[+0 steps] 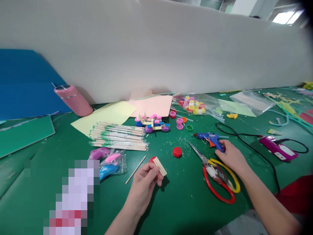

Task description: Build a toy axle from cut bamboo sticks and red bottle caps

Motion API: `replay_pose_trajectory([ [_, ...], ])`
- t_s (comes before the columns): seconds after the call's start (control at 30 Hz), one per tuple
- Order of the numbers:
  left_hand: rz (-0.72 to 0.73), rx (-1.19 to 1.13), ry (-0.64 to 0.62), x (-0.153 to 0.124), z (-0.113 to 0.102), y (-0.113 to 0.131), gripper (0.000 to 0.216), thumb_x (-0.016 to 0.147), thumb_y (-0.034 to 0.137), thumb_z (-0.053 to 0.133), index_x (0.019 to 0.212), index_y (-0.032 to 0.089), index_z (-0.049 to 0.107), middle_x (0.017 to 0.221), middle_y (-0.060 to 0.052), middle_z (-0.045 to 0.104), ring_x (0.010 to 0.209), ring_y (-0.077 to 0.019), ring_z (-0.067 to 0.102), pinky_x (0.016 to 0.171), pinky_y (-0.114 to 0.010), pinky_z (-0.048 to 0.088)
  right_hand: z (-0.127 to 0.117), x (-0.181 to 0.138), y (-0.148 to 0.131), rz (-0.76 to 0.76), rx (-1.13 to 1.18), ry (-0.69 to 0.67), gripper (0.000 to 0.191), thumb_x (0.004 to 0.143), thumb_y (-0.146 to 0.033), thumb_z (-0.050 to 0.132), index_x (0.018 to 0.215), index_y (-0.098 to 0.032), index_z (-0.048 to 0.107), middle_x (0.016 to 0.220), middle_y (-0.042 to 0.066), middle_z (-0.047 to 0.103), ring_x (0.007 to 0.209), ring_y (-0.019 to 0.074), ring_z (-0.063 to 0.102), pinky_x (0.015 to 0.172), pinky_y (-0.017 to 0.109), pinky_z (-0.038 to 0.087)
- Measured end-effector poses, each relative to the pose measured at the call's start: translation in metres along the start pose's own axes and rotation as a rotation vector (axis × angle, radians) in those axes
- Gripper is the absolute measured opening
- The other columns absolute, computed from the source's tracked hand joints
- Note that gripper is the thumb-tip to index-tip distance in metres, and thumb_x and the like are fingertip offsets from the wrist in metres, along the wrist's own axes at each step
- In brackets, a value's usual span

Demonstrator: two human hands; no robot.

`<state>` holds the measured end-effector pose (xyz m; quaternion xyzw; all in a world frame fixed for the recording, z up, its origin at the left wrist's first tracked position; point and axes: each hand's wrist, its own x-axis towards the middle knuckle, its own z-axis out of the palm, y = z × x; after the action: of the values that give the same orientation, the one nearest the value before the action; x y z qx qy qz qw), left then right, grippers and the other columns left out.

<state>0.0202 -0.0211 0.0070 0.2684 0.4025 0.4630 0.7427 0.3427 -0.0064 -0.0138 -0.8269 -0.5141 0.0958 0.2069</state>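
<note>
My left hand (144, 180) is closed on a small raft of short wooden sticks (160, 166) glued side by side, with a red bottle cap (152, 159) behind it, held just above the green table. My right hand (231, 156) grips the handle of a blue hot glue gun (210, 138) that lies on the table, nozzle pointing left. Red and yellow scissors (216, 178) lie between my hands. A loose red cap (177, 152) sits beyond the sticks.
A bundle of wrapped chopsticks (118, 140), a little stick-and-cap car (153, 124), a bag of coloured caps (193, 104), paper sheets (107, 116), a pink tumbler (72, 99) and a purple device (277, 147) with a black cord lie around. A white board (156, 49) walls the back.
</note>
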Motion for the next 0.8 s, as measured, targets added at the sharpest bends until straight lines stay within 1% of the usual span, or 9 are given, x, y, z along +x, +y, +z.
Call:
replay_pose_trajectory([
  [0.1, -0.004, -0.030, -0.015, 0.000, 0.001, 0.002, 0.015, 0.070, 0.022, 0.065, 0.060, 0.014, 0.057, 0.053, 0.000, 0.059, 0.046, -0.0078, 0.048, 0.047, -0.019, 0.036, -0.009, 0.005, -0.003, 0.022, 0.039, -0.038, 0.020, 0.066, -0.032, 0.054, 0.079, -0.017, 0.058, 0.059, 0.005, 0.057, 0.056, 0.0232, 0.054, 0.053, 0.033, 0.038],
  [0.23, -0.047, -0.107, -0.010, 0.000, 0.001, 0.003, 0.017, 0.070, 0.022, 0.065, 0.058, 0.013, 0.057, 0.050, 0.000, 0.058, 0.046, -0.0074, 0.047, 0.047, -0.018, 0.036, -0.028, -0.008, -0.018, -0.022, 0.231, -0.118, 0.025, 0.074, -0.039, 0.049, 0.088, -0.019, 0.052, 0.070, 0.005, 0.061, 0.064, 0.0212, 0.058, 0.054, 0.030, 0.044],
  [0.27, -0.055, -0.131, -0.001, 0.001, 0.000, 0.003, 0.017, 0.070, 0.022, 0.065, 0.058, 0.013, 0.057, 0.050, 0.000, 0.058, 0.046, -0.0074, 0.047, 0.047, -0.018, 0.036, -0.032, -0.016, -0.026, -0.049, 0.321, -0.176, 0.027, 0.076, -0.041, 0.048, 0.091, -0.020, 0.050, 0.074, 0.005, 0.062, 0.067, 0.0202, 0.060, 0.056, 0.028, 0.046],
  [0.33, -0.058, -0.179, 0.007, 0.001, -0.001, 0.004, 0.017, 0.069, 0.021, 0.066, 0.057, 0.013, 0.057, 0.050, 0.000, 0.058, 0.048, -0.0077, 0.047, 0.049, -0.018, 0.037, -0.037, -0.032, -0.043, -0.037, 0.688, -0.390, 0.025, 0.076, -0.041, 0.053, 0.089, -0.020, 0.049, 0.070, 0.003, 0.058, 0.063, 0.0181, 0.058, 0.053, 0.027, 0.046],
  [0.43, -0.048, -0.228, -0.002, 0.003, -0.003, 0.004, 0.016, 0.071, 0.020, 0.064, 0.058, 0.013, 0.057, 0.051, 0.000, 0.058, 0.049, -0.0079, 0.048, 0.051, -0.020, 0.038, -0.037, -0.058, -0.063, -0.037, 0.860, -0.531, 0.026, 0.077, -0.042, 0.054, 0.093, -0.022, 0.047, 0.060, -0.001, 0.051, 0.051, 0.0139, 0.050, 0.046, 0.024, 0.042],
  [0.5, -0.043, -0.261, -0.006, 0.004, -0.005, 0.004, 0.015, 0.071, 0.019, 0.063, 0.059, 0.013, 0.057, 0.052, 0.000, 0.058, 0.048, -0.0078, 0.047, 0.051, -0.021, 0.038, -0.032, -0.072, -0.066, -0.089, 0.809, -0.550, 0.028, 0.078, -0.041, 0.055, 0.097, -0.023, 0.046, 0.065, -0.001, 0.053, 0.058, 0.0151, 0.051, 0.053, 0.025, 0.045],
  [0.67, -0.039, -0.317, -0.021, 0.004, -0.005, 0.004, 0.016, 0.075, 0.019, 0.059, 0.060, 0.013, 0.056, 0.052, 0.000, 0.056, 0.048, -0.0077, 0.046, 0.053, -0.022, 0.038, -0.015, -0.095, -0.048, -0.147, 0.559, -0.535, 0.046, 0.078, -0.042, 0.054, 0.120, -0.028, 0.038, 0.101, 0.008, 0.055, 0.088, 0.0241, 0.055, 0.078, 0.036, 0.045],
  [0.73, -0.044, -0.323, -0.022, 0.004, -0.005, 0.004, 0.018, 0.076, 0.019, 0.058, 0.059, 0.013, 0.056, 0.052, 0.000, 0.056, 0.048, -0.0075, 0.045, 0.054, -0.023, 0.038, -0.012, -0.100, -0.045, -0.149, 0.485, -0.503, 0.050, 0.078, -0.044, 0.053, 0.122, -0.027, 0.039, 0.111, 0.011, 0.053, 0.094, 0.0276, 0.054, 0.081, 0.040, 0.044],
  [0.8, -0.049, -0.332, -0.026, 0.004, -0.004, 0.005, 0.018, 0.077, 0.018, 0.057, 0.059, 0.013, 0.056, 0.052, 0.000, 0.056, 0.048, -0.0072, 0.045, 0.054, -0.022, 0.037, -0.013, -0.103, -0.048, -0.168, 0.417, -0.489, 0.049, 0.077, -0.045, 0.053, 0.122, -0.027, 0.043, 0.109, 0.011, 0.055, 0.093, 0.0292, 0.054, 0.079, 0.041, 0.045],
])
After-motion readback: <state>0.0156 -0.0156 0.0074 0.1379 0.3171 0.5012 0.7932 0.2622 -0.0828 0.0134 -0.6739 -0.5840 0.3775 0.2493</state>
